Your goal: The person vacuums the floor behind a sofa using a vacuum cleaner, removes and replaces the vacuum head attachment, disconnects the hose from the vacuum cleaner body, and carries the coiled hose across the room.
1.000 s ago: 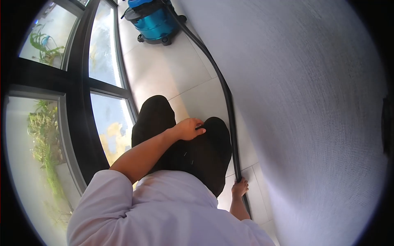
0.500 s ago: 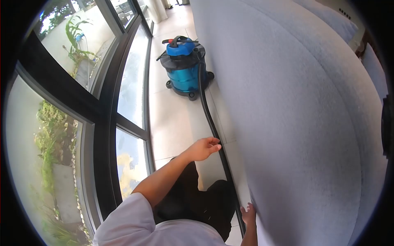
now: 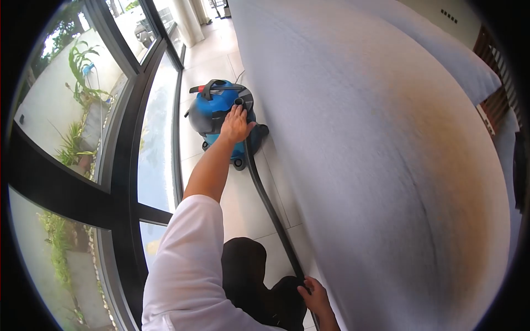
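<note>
A blue and black canister vacuum (image 3: pixel 218 102) stands on the tiled floor ahead of me. My left hand (image 3: pixel 236 126) reaches out to it, fingers spread over the black hose fitting on its near side. From that fitting the black hose (image 3: pixel 266 201) runs back along the floor toward my knees. At the bottom, beside my right knee, my right hand (image 3: pixel 314 295) has its fingers curled round the hose. A red-tipped black handle (image 3: pixel 197 89) shows on top of the vacuum.
The grey fabric back of a sofa (image 3: pixel 359 154) rises close on the right. Dark-framed glass doors (image 3: pixel 124 220) run along the left, with plants outside. A pale curtain (image 3: pixel 186 22) hangs beyond the vacuum.
My left hand has moved forward from over my knees to the vacuum's hose fitting. The view has tilted up, and my right hand has closed round the hose after looser contact.
</note>
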Demonstrator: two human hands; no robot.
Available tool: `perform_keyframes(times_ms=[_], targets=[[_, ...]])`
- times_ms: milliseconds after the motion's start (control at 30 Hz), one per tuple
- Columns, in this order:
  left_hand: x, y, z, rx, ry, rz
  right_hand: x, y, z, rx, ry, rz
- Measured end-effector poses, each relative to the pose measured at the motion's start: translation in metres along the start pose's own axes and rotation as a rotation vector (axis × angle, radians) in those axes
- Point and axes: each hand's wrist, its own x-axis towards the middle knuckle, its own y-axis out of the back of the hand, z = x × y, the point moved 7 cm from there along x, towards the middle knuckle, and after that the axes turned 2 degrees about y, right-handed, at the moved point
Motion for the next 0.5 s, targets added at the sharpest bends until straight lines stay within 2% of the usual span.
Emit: perform_keyframes(times_ms=[33, 100, 233, 267, 333, 400, 433, 500], targets=[[0.008, -0.007, -0.007, 0.000, 0.007, -0.009, -0.001, -0.001, 0.018, 0.007, -0.030, 0.022], [0.029, -0.004, -0.003, 0.028, -0.113, 0.153, 0.000, -0.001, 0.041, 0.021, -0.095, 0.073], [0.057, -0.038, -0.027, 0.082, -0.130, 0.105, -0.001, -0.003, 0.057, -0.093, -0.195, 0.189], [0.056, -0.046, -0.035, 0.063, -0.119, 0.102, -0.001, -0.005, 0.055, -0.126, -0.216, 0.226], [0.056, -0.047, -0.038, -0.053, -0.207, 0.230, 0.004, -0.009, 0.044, -0.162, -0.214, 0.290], [0.049, -0.041, -0.042, -0.106, -0.204, 0.223, 0.012, -0.018, 0.022, -0.195, -0.193, 0.299], [0.044, -0.033, -0.040, -0.117, -0.236, 0.291, 0.018, -0.021, 0.008, -0.235, -0.105, 0.287], [0.040, -0.017, -0.040, -0.117, -0.299, 0.422, 0.030, -0.027, -0.021, -0.249, -0.160, 0.273]])
